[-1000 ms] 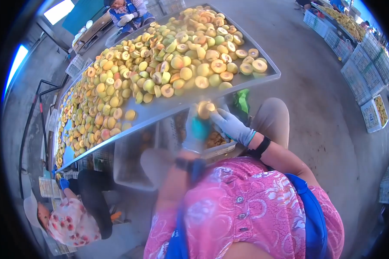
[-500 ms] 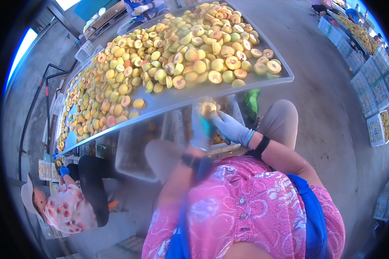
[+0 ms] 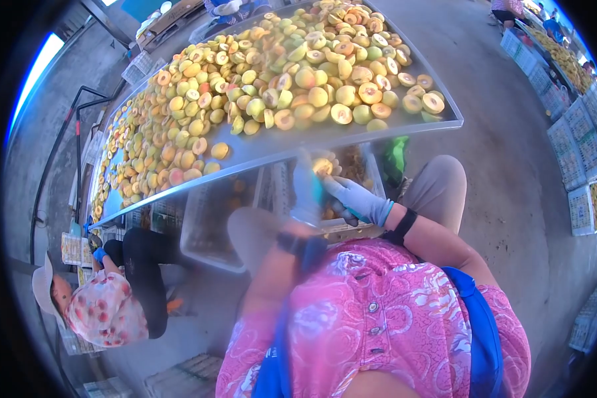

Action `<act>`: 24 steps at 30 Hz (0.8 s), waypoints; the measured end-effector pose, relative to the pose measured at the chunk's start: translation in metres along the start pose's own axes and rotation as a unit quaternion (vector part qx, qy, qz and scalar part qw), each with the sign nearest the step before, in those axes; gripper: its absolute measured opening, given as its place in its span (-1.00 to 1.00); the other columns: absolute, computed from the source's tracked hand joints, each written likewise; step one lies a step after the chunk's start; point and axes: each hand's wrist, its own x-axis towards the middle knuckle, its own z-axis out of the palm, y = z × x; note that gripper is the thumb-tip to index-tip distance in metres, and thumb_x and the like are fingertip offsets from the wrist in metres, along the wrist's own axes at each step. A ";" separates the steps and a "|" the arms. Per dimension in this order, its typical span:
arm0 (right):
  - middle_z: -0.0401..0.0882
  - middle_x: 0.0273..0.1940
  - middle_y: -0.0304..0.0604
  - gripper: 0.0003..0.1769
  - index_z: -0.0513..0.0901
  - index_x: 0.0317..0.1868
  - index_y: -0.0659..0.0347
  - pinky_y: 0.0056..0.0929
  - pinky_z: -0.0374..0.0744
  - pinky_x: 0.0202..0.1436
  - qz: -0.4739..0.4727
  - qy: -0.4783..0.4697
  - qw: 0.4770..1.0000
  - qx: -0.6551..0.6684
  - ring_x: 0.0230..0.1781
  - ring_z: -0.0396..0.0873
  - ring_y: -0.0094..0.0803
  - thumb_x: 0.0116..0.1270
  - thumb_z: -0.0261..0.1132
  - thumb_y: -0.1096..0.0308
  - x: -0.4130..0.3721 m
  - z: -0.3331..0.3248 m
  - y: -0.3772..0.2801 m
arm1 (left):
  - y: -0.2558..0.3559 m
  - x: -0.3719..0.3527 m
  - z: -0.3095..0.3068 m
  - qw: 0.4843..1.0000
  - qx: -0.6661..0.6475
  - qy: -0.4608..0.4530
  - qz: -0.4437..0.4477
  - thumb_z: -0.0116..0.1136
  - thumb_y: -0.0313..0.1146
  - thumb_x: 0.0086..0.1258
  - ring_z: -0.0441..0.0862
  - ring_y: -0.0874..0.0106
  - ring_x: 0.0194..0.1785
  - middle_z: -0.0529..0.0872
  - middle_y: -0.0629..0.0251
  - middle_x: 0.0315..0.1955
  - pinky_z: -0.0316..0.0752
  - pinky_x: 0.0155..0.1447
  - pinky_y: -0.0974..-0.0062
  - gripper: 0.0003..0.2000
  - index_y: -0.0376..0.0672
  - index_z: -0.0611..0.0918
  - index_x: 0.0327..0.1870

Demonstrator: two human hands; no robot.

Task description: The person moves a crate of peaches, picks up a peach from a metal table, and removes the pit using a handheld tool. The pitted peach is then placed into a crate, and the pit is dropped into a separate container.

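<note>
I hold a small yellow fruit (image 3: 323,166) up in my left hand (image 3: 306,192). The gloved fingers are curled tight around it. The fruit sits just under the near edge of the shiny tabletop (image 3: 272,154), a bit right of the middle. The picture is blurry here.

My right hand (image 3: 355,197) wears a pale glove too. It is right beside the left one, and its fingers reach in to the fruit. A blue-green thing (image 3: 319,192) peeks out between my hands. I cannot tell what it is, or if my right hand grips it.

The tabletop is covered with cut fruit halves (image 3: 292,79), yellow, green and orange. Under its near edge stands a crate (image 3: 371,174) with more fruit in it.

By the left corner a person in a flowery top (image 3: 103,312) bends low. Another person (image 3: 227,8) is at the far edge.
</note>
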 end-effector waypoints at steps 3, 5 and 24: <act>0.42 -0.46 -0.39 -0.42 0.49 0.08 0.16 -0.64 0.29 -0.65 0.039 -0.025 0.998 0.047 -0.65 0.31 -0.63 0.49 -0.03 -0.21 0.004 -0.009 0.003 | 0.009 0.001 -0.008 0.996 0.038 -0.082 -0.019 -0.11 0.20 0.49 0.65 0.36 -0.35 0.67 0.18 -0.39 0.62 -0.18 0.41 -0.44 -0.22 0.58 -0.25; 0.40 -0.49 -0.46 -0.54 0.51 0.02 0.05 -0.69 0.20 -0.67 0.067 -0.137 0.975 0.159 -0.63 0.29 -0.69 0.48 0.04 -0.16 0.010 -0.017 0.010 | 0.021 -0.006 0.001 0.996 0.038 -0.063 -0.054 -0.13 0.20 0.49 0.64 0.39 -0.38 0.67 0.18 -0.42 0.61 -0.20 0.44 -0.43 -0.23 0.59 -0.27; 0.09 -0.66 -0.47 -0.59 0.41 -0.18 0.09 -0.68 0.01 -0.93 0.173 -0.363 0.816 0.416 -0.88 -0.02 -0.74 0.56 -0.08 -0.08 0.027 -0.011 0.025 | 0.030 -0.018 -0.025 0.945 -0.209 -0.112 -0.226 -0.20 0.31 0.45 0.63 0.29 -0.26 0.60 0.20 -0.32 0.60 -0.22 0.28 -0.37 -0.20 0.56 -0.22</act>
